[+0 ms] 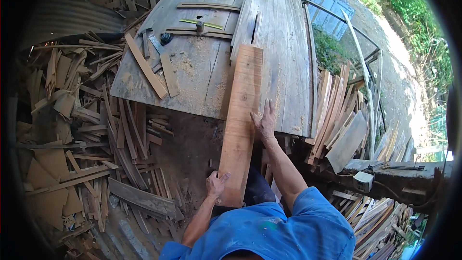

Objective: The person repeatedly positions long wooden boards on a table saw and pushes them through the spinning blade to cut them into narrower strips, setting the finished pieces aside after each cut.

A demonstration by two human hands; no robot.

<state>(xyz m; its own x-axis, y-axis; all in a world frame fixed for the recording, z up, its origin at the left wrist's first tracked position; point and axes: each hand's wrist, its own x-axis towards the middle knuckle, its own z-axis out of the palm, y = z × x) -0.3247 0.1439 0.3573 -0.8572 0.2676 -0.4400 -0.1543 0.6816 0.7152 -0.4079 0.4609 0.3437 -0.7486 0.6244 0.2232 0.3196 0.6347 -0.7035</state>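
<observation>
A long, reddish-brown wooden board runs from close to my body up onto the near part of the workbench. My left hand is closed on the board's left edge at its near end, thumb over the upper face. Farther up, my right hand rests along the right edge with its fingers stretched out and its thumb side touching the board. The board's underside is hidden.
On the bench lie sawdust, a hammer, a saw, a yellow ruler and narrow wood strips. Scrap wood piles up at left; planks lean at right. A metal beam stands near my right side.
</observation>
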